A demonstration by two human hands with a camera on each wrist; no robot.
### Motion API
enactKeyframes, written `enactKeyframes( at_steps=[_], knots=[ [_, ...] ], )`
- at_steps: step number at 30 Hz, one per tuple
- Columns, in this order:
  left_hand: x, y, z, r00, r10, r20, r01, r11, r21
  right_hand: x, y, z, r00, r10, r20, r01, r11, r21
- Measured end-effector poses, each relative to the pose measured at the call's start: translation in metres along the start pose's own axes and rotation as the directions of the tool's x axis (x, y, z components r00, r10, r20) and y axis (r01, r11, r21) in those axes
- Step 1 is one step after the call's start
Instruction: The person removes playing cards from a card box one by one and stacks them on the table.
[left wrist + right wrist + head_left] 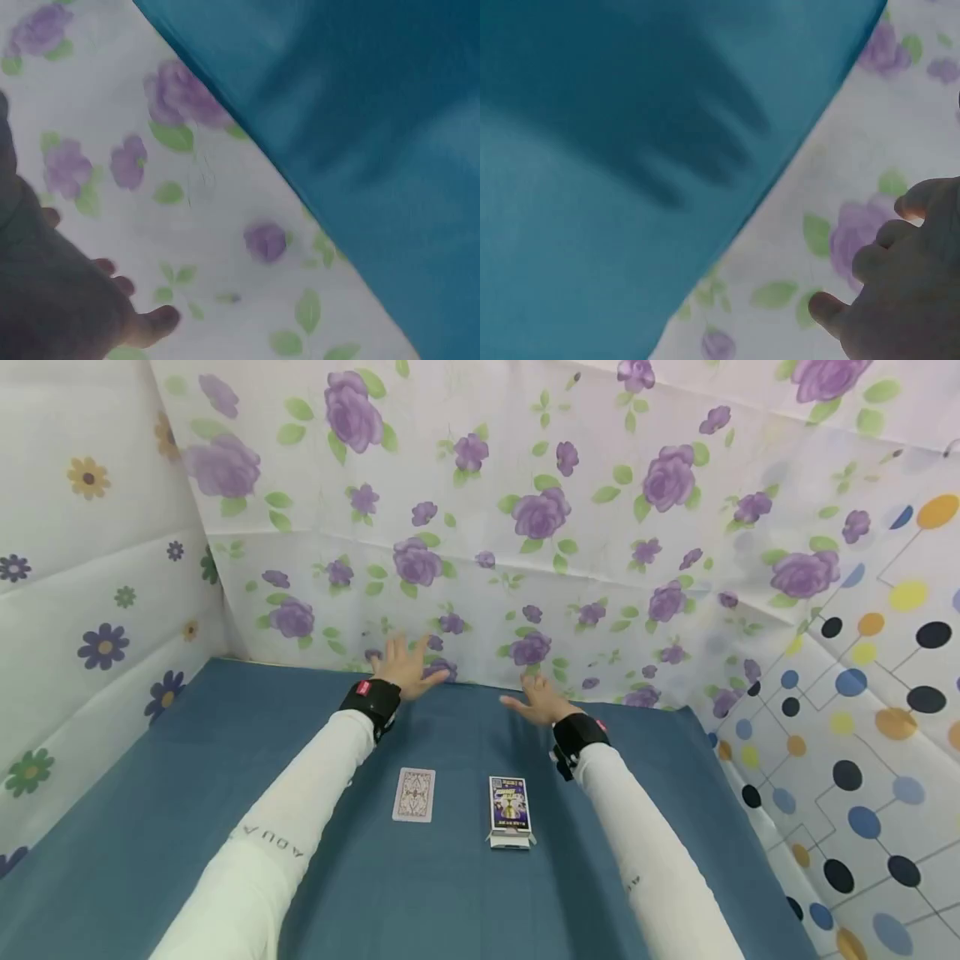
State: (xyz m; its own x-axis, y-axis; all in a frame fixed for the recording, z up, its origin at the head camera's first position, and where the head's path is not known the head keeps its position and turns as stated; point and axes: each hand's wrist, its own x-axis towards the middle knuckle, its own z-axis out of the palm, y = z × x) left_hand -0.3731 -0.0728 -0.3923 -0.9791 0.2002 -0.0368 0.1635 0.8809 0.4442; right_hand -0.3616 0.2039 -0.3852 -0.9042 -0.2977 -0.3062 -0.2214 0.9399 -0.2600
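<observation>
Near the table's far edge my left hand (405, 668) hovers with its fingers spread and nothing in it. My right hand (543, 700) is likewise raised, a little to the right, its fingers apart and holding nothing. Closer to me on the blue cloth lies a deck of playing cards (414, 794), patterned back up. To its right lies a purple and yellow card box (510, 803), its end flap open toward me. Both wrist views show a hand, the left (67, 292) and the right (907, 277), above the cloth's border, touching neither cards nor box.
A blue cloth (450, 893) covers the table. Behind it rises a white sheet with purple flowers (540, 514). Flowered fabric (105, 647) hangs at the left, and dotted fabric (862, 777) at the right.
</observation>
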Motion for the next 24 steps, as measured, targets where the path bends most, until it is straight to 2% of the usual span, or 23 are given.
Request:
enactKeyframes(
  at_steps=[4, 7, 10, 13, 16, 18, 22, 24],
  knots=[
    [-0.012, 0.001, 0.013, 0.991, 0.005, 0.130, -0.009, 0.999, 0.033, -0.011, 0.004, 0.019, 0.997, -0.010, 0.070, 0.006, 0.998, 0.056],
    [-0.022, 0.004, 0.022, 0.981, 0.011, 0.193, -0.021, 0.998, 0.052, -0.020, 0.006, 0.034, 0.997, -0.028, 0.077, 0.021, 0.996, 0.088],
    [-0.038, 0.009, 0.034, 0.976, 0.048, 0.212, -0.059, 0.997, 0.050, -0.029, 0.006, 0.050, 0.995, -0.074, 0.073, 0.067, 0.993, 0.095],
    [-0.058, 0.015, 0.047, 0.972, 0.112, 0.209, -0.117, 0.993, 0.014, -0.042, 0.003, 0.064, 0.986, -0.151, 0.076, 0.143, 0.985, 0.101],
    [-0.081, 0.023, 0.058, 0.961, 0.196, 0.195, -0.191, 0.981, -0.044, -0.054, 0.001, 0.077, 0.964, -0.254, 0.074, 0.245, 0.963, 0.116],
    [-0.096, 0.029, 0.064, 0.949, 0.257, 0.183, -0.246, 0.966, -0.081, -0.061, 0.001, 0.084, 0.945, -0.321, 0.067, 0.310, 0.941, 0.136],
    [-0.122, 0.039, 0.077, 0.916, 0.372, 0.150, -0.353, 0.925, -0.139, -0.073, 0.005, 0.095, 0.898, -0.434, 0.071, 0.419, 0.893, 0.163],
    [-0.132, 0.042, 0.082, 0.899, 0.419, 0.132, -0.395, 0.902, -0.171, -0.076, 0.008, 0.098, 0.877, -0.475, 0.077, 0.461, 0.875, 0.146]
  ],
)
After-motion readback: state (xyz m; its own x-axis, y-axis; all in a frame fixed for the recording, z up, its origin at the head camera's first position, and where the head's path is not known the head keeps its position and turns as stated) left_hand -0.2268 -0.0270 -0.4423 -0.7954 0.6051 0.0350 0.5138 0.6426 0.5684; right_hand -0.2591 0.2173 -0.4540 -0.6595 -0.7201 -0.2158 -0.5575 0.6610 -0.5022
